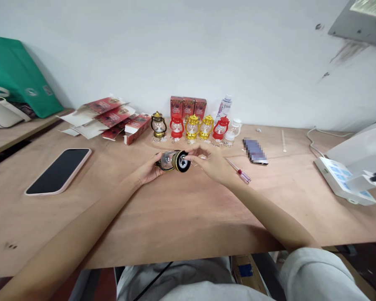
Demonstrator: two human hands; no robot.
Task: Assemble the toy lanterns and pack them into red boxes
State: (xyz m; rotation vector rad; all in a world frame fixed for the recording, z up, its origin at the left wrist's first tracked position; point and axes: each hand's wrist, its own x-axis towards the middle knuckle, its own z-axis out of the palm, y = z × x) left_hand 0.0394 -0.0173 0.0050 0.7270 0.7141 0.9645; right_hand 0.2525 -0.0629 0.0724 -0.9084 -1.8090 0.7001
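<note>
My left hand [148,170] is wrapped around a small black-and-gold toy lantern [168,160] tipped on its side. Its round underside, black with a pale middle, faces me and to the right. At that underside, the thumb and fingers of my right hand [210,164] are pinched together; whatever they hold is too small to make out. Right of my right hand lies a screwdriver [242,174] with a clear reddish handle. Behind my hands stands a row of similar lanterns: a black-and-gold one [158,125], red ones [176,127], gold ones [192,127] and a white one [232,130].
Three red boxes [188,108] and a clear bottle [224,108] stand against the wall. Opened red cartons [108,117] lie at left, near a pink-cased phone [59,171]. Another phone [255,151] lies at right, with a white power strip [341,179] beyond it.
</note>
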